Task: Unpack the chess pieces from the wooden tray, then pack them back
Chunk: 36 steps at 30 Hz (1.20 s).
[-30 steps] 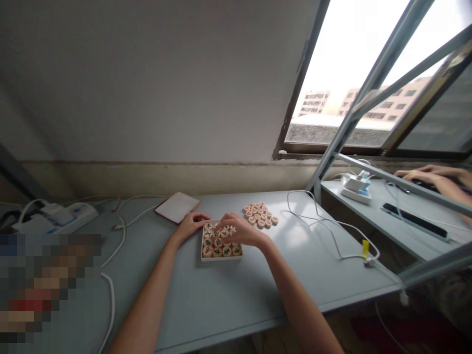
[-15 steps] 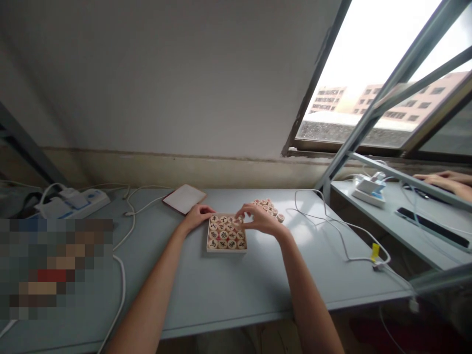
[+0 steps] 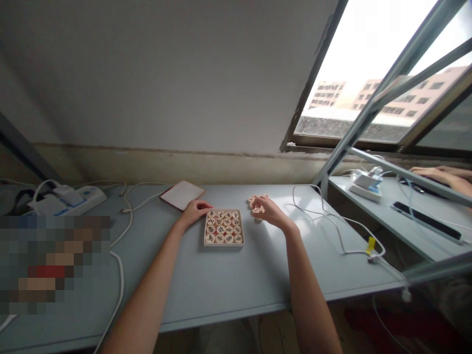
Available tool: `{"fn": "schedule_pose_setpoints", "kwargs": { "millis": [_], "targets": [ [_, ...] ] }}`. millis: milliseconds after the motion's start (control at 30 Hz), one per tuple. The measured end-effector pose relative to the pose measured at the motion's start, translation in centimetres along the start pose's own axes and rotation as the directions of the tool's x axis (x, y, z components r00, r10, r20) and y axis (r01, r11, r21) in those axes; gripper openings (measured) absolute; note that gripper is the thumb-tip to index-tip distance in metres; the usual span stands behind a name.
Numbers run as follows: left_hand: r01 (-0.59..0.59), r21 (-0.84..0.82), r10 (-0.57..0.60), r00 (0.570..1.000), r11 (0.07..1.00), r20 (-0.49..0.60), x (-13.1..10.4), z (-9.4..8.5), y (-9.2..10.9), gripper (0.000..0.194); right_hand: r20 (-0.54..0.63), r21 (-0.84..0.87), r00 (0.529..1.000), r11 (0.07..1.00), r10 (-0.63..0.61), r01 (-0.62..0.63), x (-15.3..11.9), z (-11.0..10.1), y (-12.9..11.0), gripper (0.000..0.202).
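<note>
A shallow white box [image 3: 223, 245] sits on the desk, filled with rows of round Chinese chess pieces [image 3: 220, 229] marked with dark characters. My left hand [image 3: 195, 211] is at the box's far left corner, thumb and fingers closed on its edge. Right of the box lies a loose cluster of more chess pieces [image 3: 252, 198]. Over this cluster is my right hand [image 3: 268, 210], fingers curved and apart, with pieces showing between thumb and fingers. It hides part of the cluster. Behind my left hand lies the flat box lid [image 3: 181, 194], its pale inside facing up.
White cables [image 3: 123, 275] run along the desk's left side, near a power strip [image 3: 86, 197]. Another cable [image 3: 341, 223] loops across the right side. A metal frame post [image 3: 325, 177] divides this desk from a neighbouring one, where another person's hands [image 3: 435, 173] show.
My right hand has moved right, from the box's far right corner to the loose pieces. That corner now shows its chess pieces. My left hand remains at the box.
</note>
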<state>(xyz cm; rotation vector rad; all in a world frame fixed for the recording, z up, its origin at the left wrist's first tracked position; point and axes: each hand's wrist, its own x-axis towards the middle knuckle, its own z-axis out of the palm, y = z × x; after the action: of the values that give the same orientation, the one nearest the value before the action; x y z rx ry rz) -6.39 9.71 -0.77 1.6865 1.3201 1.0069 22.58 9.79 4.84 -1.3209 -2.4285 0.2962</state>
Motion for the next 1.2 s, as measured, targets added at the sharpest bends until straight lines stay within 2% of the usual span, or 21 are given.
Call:
{"fn": "schedule_pose_setpoints", "kwargs": {
  "millis": [133,267,400,533,667,800,867,1033,1133,1200],
  "targets": [
    [-0.008,0.03,0.01,0.998,1.0,-0.065,0.0,0.0,0.0,0.024,-0.029,-0.118,0.998,0.992,-0.049,0.045,1.0,2.0,-3.8,0.018],
    [-0.017,0.043,0.023,0.991,0.999,-0.135,0.1,0.0,0.0,0.022,-0.15,-0.365,0.986,0.924,0.067,-0.118,1.6,4.2,-7.0,0.023],
    [-0.027,0.046,0.033,0.991,0.999,-0.133,0.1,-0.1,-0.1,0.022,-0.135,-0.416,0.978,0.887,0.158,-0.201,2.1,5.3,-8.4,0.024],
    [-0.014,0.038,0.018,0.992,0.999,-0.127,0.1,-0.1,0.0,0.022,-0.125,-0.341,0.969,0.908,0.212,-0.242,2.4,5.6,-8.0,0.023],
    [-0.015,0.044,0.021,0.993,0.999,-0.118,0.1,-0.1,0.1,0.023,-0.15,-0.253,0.956,0.925,0.252,-0.283,2.3,4.9,-6.9,0.024],
    [-0.038,0.071,0.046,0.992,0.997,-0.118,0.1,-0.1,0.2,0.022,-0.226,-0.136,0.934,0.94,0.277,-0.312,2.4,3.9,-5.6,0.028],
    [-0.042,0.097,0.056,0.988,0.994,-0.144,0.1,-0.2,0.2,0.021,-0.27,-0.144,0.92,0.933,0.284,-0.331,2.5,3.9,-4.6,0.028],
    [-0.031,0.162,0.071,0.966,0.986,-0.248,0.2,-0.6,-0.2,0.02,-0.317,-0.287,0.903,0.878,0.29,-0.383,2.7,4.8,-2.3,0.021],
    [-0.037,0.169,0.083,0.958,0.985,-0.273,0.3,-0.7,-0.5,0.02,-0.36,-0.237,0.888,0.893,0.286,-0.384,2.6,4.6,-2.3,0.024],
    [-0.035,0.166,0.08,0.959,0.986,-0.272,0.3,-0.7,-0.5,0.019,-0.334,-0.171,0.913,0.938,0.234,-0.303,2.4,4.1,-3.1,0.022]
  ]
}}
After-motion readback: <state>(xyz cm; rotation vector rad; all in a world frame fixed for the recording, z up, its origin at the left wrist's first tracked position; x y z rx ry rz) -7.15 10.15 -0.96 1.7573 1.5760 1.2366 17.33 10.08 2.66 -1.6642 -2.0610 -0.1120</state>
